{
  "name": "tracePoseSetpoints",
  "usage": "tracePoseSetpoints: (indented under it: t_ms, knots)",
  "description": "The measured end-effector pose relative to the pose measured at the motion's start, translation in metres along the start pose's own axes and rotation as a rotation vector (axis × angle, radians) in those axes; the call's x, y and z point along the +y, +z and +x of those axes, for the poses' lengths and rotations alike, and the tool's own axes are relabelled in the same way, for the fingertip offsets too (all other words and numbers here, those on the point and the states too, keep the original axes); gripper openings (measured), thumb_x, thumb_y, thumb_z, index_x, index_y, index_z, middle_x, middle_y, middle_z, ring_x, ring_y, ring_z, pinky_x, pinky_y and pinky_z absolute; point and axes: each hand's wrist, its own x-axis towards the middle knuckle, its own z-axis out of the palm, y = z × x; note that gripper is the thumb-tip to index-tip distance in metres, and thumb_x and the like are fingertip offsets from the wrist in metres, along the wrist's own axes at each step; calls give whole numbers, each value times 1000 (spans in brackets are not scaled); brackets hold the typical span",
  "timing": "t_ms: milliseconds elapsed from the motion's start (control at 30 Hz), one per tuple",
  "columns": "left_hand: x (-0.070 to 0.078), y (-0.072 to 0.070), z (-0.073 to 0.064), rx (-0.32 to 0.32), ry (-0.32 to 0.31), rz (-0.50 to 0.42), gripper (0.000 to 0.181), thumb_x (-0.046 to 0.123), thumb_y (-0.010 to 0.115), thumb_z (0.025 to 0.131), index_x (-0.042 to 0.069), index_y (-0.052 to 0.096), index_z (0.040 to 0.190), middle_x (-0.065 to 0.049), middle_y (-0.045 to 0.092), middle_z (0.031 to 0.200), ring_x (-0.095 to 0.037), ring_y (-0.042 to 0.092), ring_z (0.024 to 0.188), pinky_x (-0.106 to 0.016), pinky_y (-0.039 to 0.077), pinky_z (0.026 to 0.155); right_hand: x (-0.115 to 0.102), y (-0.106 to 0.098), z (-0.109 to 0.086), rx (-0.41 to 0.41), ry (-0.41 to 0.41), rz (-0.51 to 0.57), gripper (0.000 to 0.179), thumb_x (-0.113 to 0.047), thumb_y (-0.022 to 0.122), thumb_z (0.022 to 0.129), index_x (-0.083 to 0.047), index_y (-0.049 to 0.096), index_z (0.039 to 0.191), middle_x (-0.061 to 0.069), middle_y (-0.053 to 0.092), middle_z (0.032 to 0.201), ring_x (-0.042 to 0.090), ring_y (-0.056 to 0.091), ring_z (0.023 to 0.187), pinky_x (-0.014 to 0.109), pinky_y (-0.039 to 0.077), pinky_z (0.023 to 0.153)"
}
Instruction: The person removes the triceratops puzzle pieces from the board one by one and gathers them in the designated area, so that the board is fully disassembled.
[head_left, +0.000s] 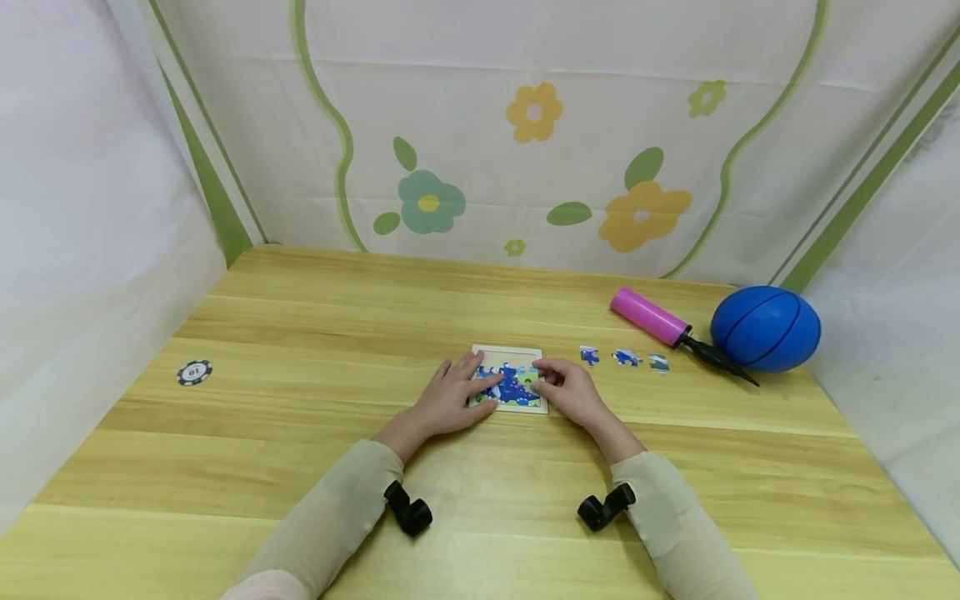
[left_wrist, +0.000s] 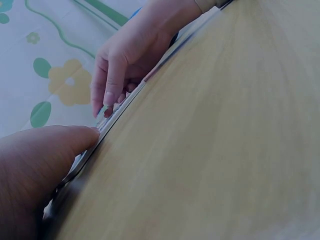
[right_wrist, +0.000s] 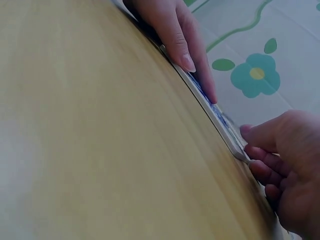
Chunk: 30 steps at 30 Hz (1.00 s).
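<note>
A small jigsaw puzzle (head_left: pixel 513 392) lies in a pale tray (head_left: pixel 506 351) on the table, its lower part filled with blue dinosaur-like pieces and bare tray showing above. My left hand (head_left: pixel 450 398) rests over the tray's left side, fingers spread, fingertips touching the puzzle. At the right side, my right hand (head_left: pixel 573 392) pinches a small greenish puzzle piece (head_left: pixel 528 377) between thumb and index finger, over the puzzle. The left wrist view shows the right hand (left_wrist: pixel 127 62) from the side, with a bit of colour between its fingertips. Fingers partly hide the piece.
Three loose puzzle pieces (head_left: pixel 626 358) lie right of the tray. Farther right are a pink hand pump (head_left: pixel 651 317) with a black end and a blue ball (head_left: pixel 767 329). A poker chip (head_left: pixel 195 372) lies far left. A flowered curtain (head_left: pixel 480 167) stands behind the table.
</note>
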Motion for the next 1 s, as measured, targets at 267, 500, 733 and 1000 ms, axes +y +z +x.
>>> tracePoseSetpoints:
  t_ms: [267,500,733,1000]
  knots:
    - [-1,1,1,5,7,5,49,47,39,87,26,38,131,-13,17,140,-24,8,128,-48,6,99,2,-18,-4,-20,51,88,33,-15,63,80,-4,59,110,8,56,88,21,49,80,31,42,68]
    - [-2,2,1,8,17,-1,49,47,38,87,26,38,131,-13,17,140,-24,8,128,-48,5,99,12,-59,-23,15,1,26,36,-17,63,80,-4,57,112,10,57,100,22,51,85,34,42,73]
    - [-3,3,1,14,12,-9,49,47,38,87,26,39,131,-13,17,140,-24,8,128,-48,5,99,33,-104,-45,77,-7,-53,38,-20,61,81,0,56,114,14,56,104,15,51,85,21,43,69]
    - [-3,2,0,14,22,-9,48,46,39,87,25,40,131,-14,17,140,-25,9,128,-49,6,98,58,-139,-63,106,70,-114,44,-25,57,84,0,51,119,17,52,107,12,48,85,21,42,66]
